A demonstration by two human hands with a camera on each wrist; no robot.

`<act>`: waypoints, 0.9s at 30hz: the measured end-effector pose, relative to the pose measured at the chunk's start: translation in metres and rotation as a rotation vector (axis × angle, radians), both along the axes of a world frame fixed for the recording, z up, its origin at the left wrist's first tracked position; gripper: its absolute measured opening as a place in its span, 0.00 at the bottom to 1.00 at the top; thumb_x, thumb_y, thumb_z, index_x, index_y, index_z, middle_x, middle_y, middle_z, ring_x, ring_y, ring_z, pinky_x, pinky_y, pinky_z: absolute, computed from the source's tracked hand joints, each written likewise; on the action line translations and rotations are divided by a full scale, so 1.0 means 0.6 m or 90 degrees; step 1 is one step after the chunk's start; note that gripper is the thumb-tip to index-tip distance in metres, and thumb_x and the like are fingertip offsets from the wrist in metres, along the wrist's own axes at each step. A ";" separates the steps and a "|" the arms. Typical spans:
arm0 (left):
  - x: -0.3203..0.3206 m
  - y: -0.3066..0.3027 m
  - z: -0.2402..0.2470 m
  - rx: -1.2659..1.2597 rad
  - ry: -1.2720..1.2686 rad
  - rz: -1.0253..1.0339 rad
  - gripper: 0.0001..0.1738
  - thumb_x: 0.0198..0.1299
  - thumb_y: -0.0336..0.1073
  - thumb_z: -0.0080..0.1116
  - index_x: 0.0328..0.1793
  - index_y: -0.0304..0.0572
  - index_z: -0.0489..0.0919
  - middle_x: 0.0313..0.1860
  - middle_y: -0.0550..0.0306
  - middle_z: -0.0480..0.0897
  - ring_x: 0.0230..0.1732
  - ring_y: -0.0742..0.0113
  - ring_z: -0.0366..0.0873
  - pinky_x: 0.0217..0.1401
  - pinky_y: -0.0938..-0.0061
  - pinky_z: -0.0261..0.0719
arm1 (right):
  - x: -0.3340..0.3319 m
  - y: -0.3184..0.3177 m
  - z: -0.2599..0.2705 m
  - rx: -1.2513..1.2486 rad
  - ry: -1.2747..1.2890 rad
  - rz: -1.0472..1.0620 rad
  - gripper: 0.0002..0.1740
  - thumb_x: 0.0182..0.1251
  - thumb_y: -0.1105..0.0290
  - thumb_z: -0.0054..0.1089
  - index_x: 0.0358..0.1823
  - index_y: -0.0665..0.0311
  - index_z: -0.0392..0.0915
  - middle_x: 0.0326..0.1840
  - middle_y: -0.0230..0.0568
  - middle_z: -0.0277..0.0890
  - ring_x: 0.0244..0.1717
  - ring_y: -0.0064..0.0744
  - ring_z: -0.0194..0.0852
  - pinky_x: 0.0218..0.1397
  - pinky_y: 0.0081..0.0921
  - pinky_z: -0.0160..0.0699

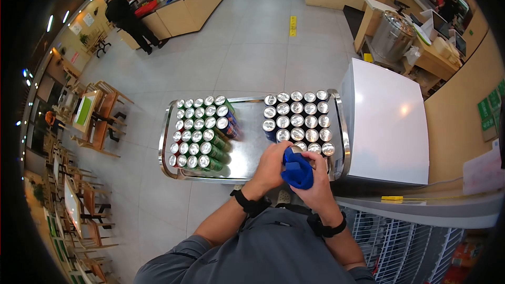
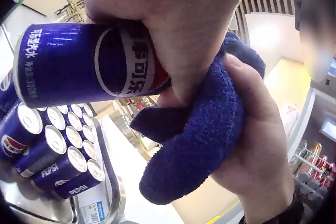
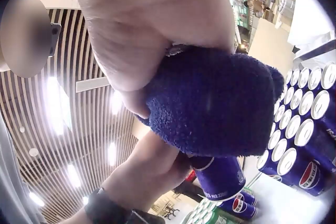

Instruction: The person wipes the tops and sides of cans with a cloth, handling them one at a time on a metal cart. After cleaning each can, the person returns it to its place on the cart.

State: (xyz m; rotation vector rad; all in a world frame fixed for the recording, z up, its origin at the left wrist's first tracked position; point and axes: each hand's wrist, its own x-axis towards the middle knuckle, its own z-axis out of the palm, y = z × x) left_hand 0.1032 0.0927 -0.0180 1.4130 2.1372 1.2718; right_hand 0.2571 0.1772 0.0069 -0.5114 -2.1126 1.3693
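Left hand [image 1: 270, 167]: fingers curled round a can, grasping it. Right hand [image 1: 317, 183]: clenched on a cloth, which I see pressed up against the held can near its end. Position: both hands over the near edge of the cart, by the right-hand block of cans.

Held can [image 2: 68, 66]: deep blue, glossy, white Chinese lettering, round emblem with some red showing; partly hidden by fingers. Cloth [image 2: 202, 134]: blue, fuzzy pile, bunched, with rounded folds hanging from my right-hand grip.

Surface: metal cart [image 1: 245, 153], shiny, with a raised rail. On its right side, blue cans [image 1: 297, 108] stand upright in close rows, silver tops up, PEPSI legible on some. On its left side, a second block, mostly green cans [image 1: 209, 150], with some red ones and a few blue ones on the inner edge. Bare metal lies between the blocks.

Room: white cabinet [image 1: 388, 126] just beside the cart; grey tiled floor [image 1: 210, 73]; wooden tables and chairs to the left; person in dark clothes [image 1: 129, 18] at a counter; large steel pot [image 1: 392, 34] at far right; slatted ceiling [image 3: 63, 129] with lights.
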 end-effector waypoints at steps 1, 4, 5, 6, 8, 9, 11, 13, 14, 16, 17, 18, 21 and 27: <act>-0.003 0.000 -0.001 0.021 0.010 -0.010 0.26 0.48 0.39 0.72 0.54 0.41 0.79 0.46 0.45 0.84 0.46 0.41 0.79 0.50 0.55 0.77 | -0.004 0.002 0.004 0.032 -0.012 0.002 0.31 0.45 0.69 0.82 0.54 0.70 0.83 0.65 0.48 0.68 0.67 0.50 0.68 0.67 0.38 0.72; -0.002 -0.006 -0.003 0.050 0.028 -0.015 0.26 0.48 0.36 0.70 0.55 0.40 0.79 0.46 0.44 0.83 0.47 0.39 0.77 0.50 0.54 0.75 | -0.014 0.006 0.013 0.122 -0.053 -0.005 0.32 0.46 0.66 0.82 0.55 0.70 0.83 0.68 0.50 0.67 0.68 0.52 0.67 0.69 0.41 0.71; 0.001 -0.008 0.003 0.039 0.028 -0.002 0.26 0.48 0.34 0.69 0.55 0.40 0.78 0.45 0.43 0.83 0.47 0.38 0.77 0.50 0.53 0.74 | -0.018 0.004 0.015 0.150 -0.067 -0.018 0.32 0.46 0.65 0.82 0.55 0.70 0.83 0.69 0.50 0.67 0.68 0.53 0.67 0.70 0.42 0.71; 0.001 -0.010 0.006 0.029 0.028 0.010 0.26 0.48 0.33 0.68 0.56 0.40 0.77 0.45 0.43 0.82 0.48 0.38 0.76 0.51 0.52 0.74 | -0.022 0.003 0.016 0.179 -0.081 -0.033 0.32 0.47 0.64 0.82 0.54 0.70 0.83 0.70 0.51 0.67 0.68 0.54 0.67 0.70 0.44 0.70; -0.004 -0.010 0.002 0.052 0.062 0.026 0.27 0.47 0.32 0.68 0.56 0.40 0.77 0.46 0.43 0.82 0.49 0.38 0.76 0.51 0.52 0.73 | -0.033 -0.001 0.016 0.170 -0.074 -0.071 0.32 0.46 0.64 0.83 0.54 0.70 0.83 0.67 0.50 0.70 0.66 0.54 0.69 0.68 0.44 0.72; -0.007 -0.009 0.002 0.065 0.080 0.036 0.28 0.46 0.31 0.68 0.57 0.40 0.77 0.46 0.43 0.82 0.49 0.38 0.76 0.51 0.52 0.73 | -0.038 -0.003 0.016 0.167 -0.069 -0.088 0.32 0.46 0.64 0.83 0.53 0.70 0.83 0.65 0.50 0.71 0.65 0.54 0.71 0.67 0.44 0.73; -0.012 -0.011 0.013 0.054 0.104 0.062 0.26 0.47 0.34 0.69 0.55 0.40 0.78 0.45 0.44 0.82 0.47 0.39 0.76 0.49 0.53 0.74 | -0.047 -0.011 0.015 0.186 -0.058 -0.126 0.32 0.46 0.64 0.83 0.53 0.70 0.83 0.60 0.49 0.74 0.61 0.53 0.74 0.64 0.43 0.76; -0.019 -0.015 0.017 0.041 0.125 0.074 0.25 0.47 0.36 0.70 0.53 0.40 0.79 0.45 0.45 0.83 0.46 0.39 0.77 0.49 0.54 0.74 | -0.048 -0.016 0.012 0.199 -0.044 -0.144 0.33 0.47 0.66 0.83 0.55 0.69 0.81 0.55 0.48 0.76 0.57 0.51 0.77 0.61 0.40 0.78; -0.023 -0.016 0.016 0.034 0.135 0.074 0.25 0.47 0.37 0.70 0.53 0.41 0.79 0.45 0.45 0.83 0.46 0.39 0.77 0.49 0.54 0.75 | -0.048 -0.019 0.008 0.203 -0.034 -0.142 0.34 0.47 0.67 0.83 0.57 0.69 0.80 0.53 0.47 0.76 0.55 0.49 0.78 0.60 0.39 0.78; -0.026 -0.019 0.019 0.010 0.090 0.077 0.26 0.46 0.36 0.72 0.53 0.41 0.79 0.48 0.45 0.83 0.49 0.38 0.77 0.51 0.54 0.75 | -0.045 -0.020 0.001 0.139 -0.006 -0.115 0.35 0.49 0.71 0.82 0.60 0.68 0.77 0.51 0.45 0.77 0.54 0.44 0.80 0.59 0.35 0.79; -0.025 -0.019 0.021 -0.005 0.037 0.080 0.27 0.44 0.35 0.73 0.53 0.40 0.79 0.50 0.44 0.83 0.51 0.38 0.77 0.54 0.54 0.76 | -0.041 -0.014 -0.004 0.072 0.014 -0.090 0.35 0.51 0.73 0.81 0.62 0.68 0.76 0.52 0.44 0.78 0.54 0.41 0.80 0.60 0.34 0.78; -0.024 -0.020 0.023 -0.021 -0.016 0.083 0.28 0.43 0.34 0.74 0.54 0.40 0.79 0.52 0.44 0.83 0.53 0.37 0.78 0.56 0.53 0.76 | -0.037 -0.010 -0.011 0.004 0.033 -0.064 0.35 0.53 0.75 0.79 0.64 0.67 0.74 0.53 0.43 0.78 0.55 0.38 0.80 0.61 0.32 0.78; -0.030 -0.024 0.026 -0.024 -0.130 0.048 0.30 0.42 0.37 0.76 0.55 0.39 0.80 0.56 0.43 0.82 0.58 0.39 0.79 0.63 0.54 0.75 | -0.030 0.002 -0.044 -0.290 0.107 -0.072 0.31 0.60 0.78 0.73 0.66 0.67 0.71 0.58 0.39 0.78 0.59 0.30 0.78 0.64 0.29 0.76; -0.021 -0.011 0.052 0.075 -0.029 -0.107 0.49 0.41 0.38 0.77 0.74 0.37 0.72 0.80 0.37 0.64 0.78 0.41 0.66 0.78 0.59 0.66 | -0.014 0.016 -0.144 -0.457 0.252 0.068 0.38 0.78 0.55 0.60 0.81 0.62 0.56 0.75 0.40 0.67 0.72 0.33 0.69 0.75 0.36 0.69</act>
